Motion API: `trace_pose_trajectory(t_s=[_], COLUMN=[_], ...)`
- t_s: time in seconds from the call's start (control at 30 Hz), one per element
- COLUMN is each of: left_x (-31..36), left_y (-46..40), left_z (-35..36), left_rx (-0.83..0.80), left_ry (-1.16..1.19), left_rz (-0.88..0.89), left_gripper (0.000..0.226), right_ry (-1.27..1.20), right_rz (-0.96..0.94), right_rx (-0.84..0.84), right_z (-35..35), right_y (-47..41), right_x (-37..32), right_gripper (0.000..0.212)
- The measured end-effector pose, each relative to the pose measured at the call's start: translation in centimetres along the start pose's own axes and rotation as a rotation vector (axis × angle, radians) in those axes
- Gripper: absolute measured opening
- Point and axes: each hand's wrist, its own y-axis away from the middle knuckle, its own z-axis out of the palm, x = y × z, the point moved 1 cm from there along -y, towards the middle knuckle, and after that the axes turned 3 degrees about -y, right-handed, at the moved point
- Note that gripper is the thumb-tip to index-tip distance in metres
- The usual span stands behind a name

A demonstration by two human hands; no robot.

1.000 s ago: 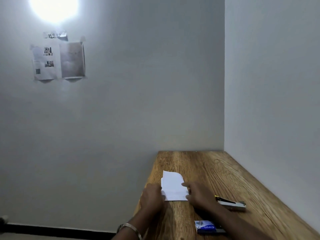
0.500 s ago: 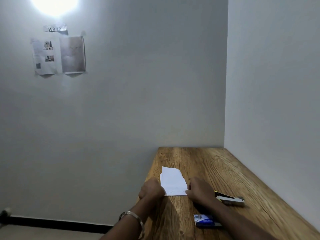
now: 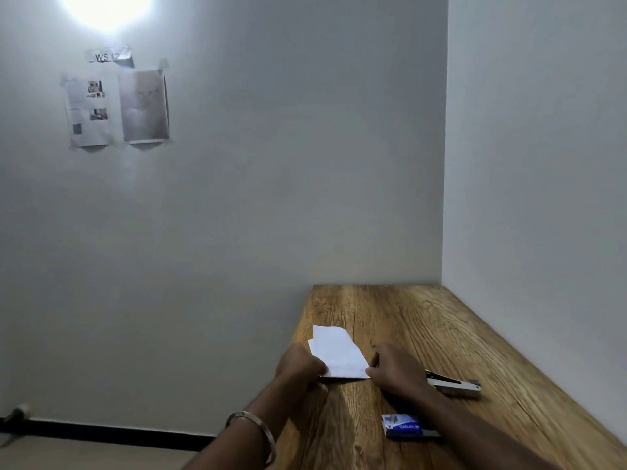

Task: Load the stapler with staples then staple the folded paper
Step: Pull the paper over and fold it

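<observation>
On the table (image 3: 424,320): one paper (image 3: 337,354), one stapler (image 3: 454,388), two hands.

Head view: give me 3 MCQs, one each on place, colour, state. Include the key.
1. Where does the stapler lie?
A. right of the right hand
B. left of the left hand
C. on the folded paper

2. What colour is the staple box?
A. red
B. blue
C. green

3. What are the hands doing?
A. both on the paper's near corners
B. both lifting the stapler
C. both opening the box

Key: A, it lies on the table past that hand; B, blue pack; A, one hand at each corner.
</observation>
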Motion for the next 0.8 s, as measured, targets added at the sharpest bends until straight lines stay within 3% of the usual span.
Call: trace_pose_trajectory(t_s=[0.1,0.2,0.5,0.67,0.8], left_x=[0.4,0.8,1.4,1.0,0.4], left_y=[0.1,0.9,2.0,2.3,2.1], left_z=[-0.3,-0.6,0.4,0.8,1.1], left_rx=[-0.117,-0.195,-0.167,-0.232,-0.191], left_ry=[0.237,0.395,0.696,0.608,0.567], left_rz=[-0.094,-0.166,-0.194,-0.215,-0.181], left_gripper=[0.056,0.051,0.064,0.038,0.025], right_ry=[-0.018,-0.036,-0.058,-0.074,-0.094], right_rz=[0.001,-0.005,-0.006,-0.002,-0.03], right_rx=[0.003,0.01,0.017,0.018,0.008], right_z=[-0.1,-0.2,-0.2,-0.1,-0.6], right_y=[0.1,0.3,0.7,1.0,1.2], right_x=[0.0,0.1,0.4,0.3,0.4], right_gripper=[0.013,0.011,0.014,0.017,0.018])
